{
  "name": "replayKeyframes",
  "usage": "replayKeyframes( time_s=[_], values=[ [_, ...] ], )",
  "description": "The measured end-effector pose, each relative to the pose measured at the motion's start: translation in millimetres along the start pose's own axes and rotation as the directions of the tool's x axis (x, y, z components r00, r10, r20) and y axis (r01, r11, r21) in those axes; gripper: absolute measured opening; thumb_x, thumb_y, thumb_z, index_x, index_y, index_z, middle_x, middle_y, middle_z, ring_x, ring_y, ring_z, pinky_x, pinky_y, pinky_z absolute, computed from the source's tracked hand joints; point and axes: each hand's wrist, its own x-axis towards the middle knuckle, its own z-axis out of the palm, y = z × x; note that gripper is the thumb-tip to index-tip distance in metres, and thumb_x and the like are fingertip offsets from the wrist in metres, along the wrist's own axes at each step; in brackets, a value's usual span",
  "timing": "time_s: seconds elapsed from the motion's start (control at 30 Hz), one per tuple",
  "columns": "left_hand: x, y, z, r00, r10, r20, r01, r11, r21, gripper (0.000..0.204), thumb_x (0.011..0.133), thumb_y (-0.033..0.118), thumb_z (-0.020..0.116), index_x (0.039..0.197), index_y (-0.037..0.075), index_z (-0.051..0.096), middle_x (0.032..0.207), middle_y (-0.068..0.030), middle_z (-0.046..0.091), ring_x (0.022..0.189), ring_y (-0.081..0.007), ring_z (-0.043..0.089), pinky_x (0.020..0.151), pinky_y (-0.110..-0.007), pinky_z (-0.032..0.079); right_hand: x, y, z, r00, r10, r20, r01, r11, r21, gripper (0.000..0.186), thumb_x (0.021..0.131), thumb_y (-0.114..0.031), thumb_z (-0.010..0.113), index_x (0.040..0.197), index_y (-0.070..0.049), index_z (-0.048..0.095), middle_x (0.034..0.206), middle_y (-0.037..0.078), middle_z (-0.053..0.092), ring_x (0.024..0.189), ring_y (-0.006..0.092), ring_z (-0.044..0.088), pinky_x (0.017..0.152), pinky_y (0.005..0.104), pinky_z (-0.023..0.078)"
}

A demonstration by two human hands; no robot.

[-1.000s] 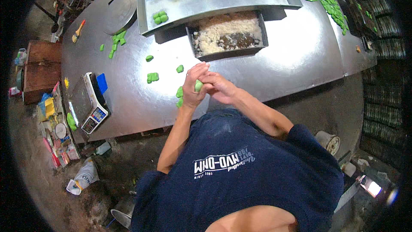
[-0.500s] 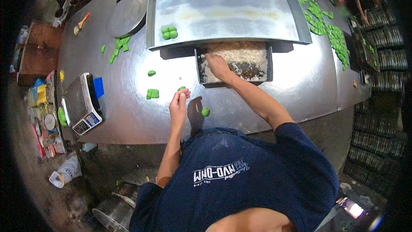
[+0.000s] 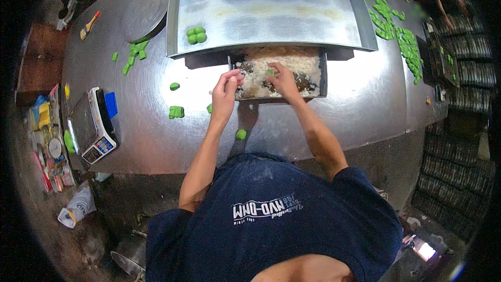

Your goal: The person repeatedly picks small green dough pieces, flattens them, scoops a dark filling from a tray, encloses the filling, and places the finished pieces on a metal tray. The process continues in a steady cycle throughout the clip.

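My right hand (image 3: 284, 81) reaches over a dark-sided tray (image 3: 323, 75) holding pale crumbly filling (image 3: 300, 61) with darker patches. Its fingers are closed around a small green dough piece (image 3: 270, 72), which they partly cover. At the tray's left end is my left hand (image 3: 227, 92), fingers stretched and slightly curved, thumb apart, with nothing visible in it. Beside my left wrist a green dough lump (image 3: 210, 108) lies on the table, partly hidden by the arm. Nearer to me sits a round green dough ball (image 3: 240, 134).
A large metal tray (image 3: 368, 18) lies beyond the filling, with several green balls (image 3: 196, 35) inside. On the left are a round metal lid (image 3: 146, 13), a brush (image 3: 90, 26) and a scale (image 3: 99, 125). Many green dough pieces (image 3: 386, 26) line the far right; another person's arm (image 3: 442, 13) is beyond.
My left hand has moved forward to the filling tray. My right hand has shifted from the tray's left end toward its middle, and green dough now shows in its fingers.
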Motion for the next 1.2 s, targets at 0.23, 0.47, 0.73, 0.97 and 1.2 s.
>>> replayKeyframes(
  time_s=[0.23,0.47,0.73,0.97,1.2],
  values=[
    [6.3,17.7,13.0,0.995,0.102,0.008,-0.103,0.995,0.009,0.033,0.108,0.023,0.048,0.127,-0.001,0.060,0.111,-0.0103,0.069,0.102,-0.0157,0.064,0.094,-0.030,0.050,-3.6,21.0,-1.7,0.972,-0.108,-0.211,0.088,0.991,-0.104,0.049,0.086,-0.018,0.075,0.129,0.001,0.062,0.105,0.019,0.072,0.098,0.0250,0.069,0.085,0.0369,0.054],
    [10.7,-1.9,29.3,0.996,0.000,0.094,-0.001,1.000,0.009,0.053,0.109,0.045,0.038,0.123,-0.001,0.061,0.114,-0.0084,0.067,0.107,-0.0139,0.062,0.097,-0.029,0.047,-44.9,-50.4,-26.5,0.873,-0.317,0.372,-0.255,0.353,0.900,0.051,0.095,-0.008,0.068,0.143,-0.002,0.051,0.106,0.003,0.065,0.096,0.0113,0.061,0.084,0.0264,0.050],
    [10.6,5.2,42.0,0.951,-0.243,0.192,0.282,0.935,-0.216,0.050,0.107,0.035,0.041,0.141,0.001,0.052,0.132,-0.0136,0.057,0.122,-0.0199,0.055,0.106,-0.034,0.043,-46.3,-65.7,-2.9,0.968,-0.237,-0.081,0.248,0.872,0.423,0.035,0.092,-0.006,0.070,0.125,-0.004,0.060,0.105,0.004,0.065,0.089,0.0103,0.062,0.079,0.0281,0.053],
    [6.3,24.2,30.4,0.996,-0.088,0.032,0.088,0.996,0.000,0.031,0.101,0.011,0.056,0.127,-0.002,0.063,0.114,-0.0107,0.070,0.102,-0.0176,0.068,0.090,-0.029,0.054,-71.4,-80.4,-14.0,0.781,-0.595,-0.190,0.625,0.749,0.220,0.029,0.093,-0.008,0.066,0.122,-0.005,0.062,0.101,0.008,0.065,0.088,0.0181,0.064,0.074,0.0321,0.052],
    [-2.3,33.9,30.2,0.985,-0.012,0.174,-0.023,0.981,0.195,0.029,0.102,0.013,0.053,0.126,-0.001,0.064,0.116,-0.0123,0.068,0.106,-0.0185,0.067,0.088,-0.030,0.057,-79.3,-83.0,-33.8,0.814,-0.573,-0.099,0.569,0.820,-0.069,0.023,0.091,-0.016,0.069,0.107,0.000,0.064,0.106,0.016,0.058,0.097,0.0328,0.060,0.083,0.0409,0.053]
  ],
)
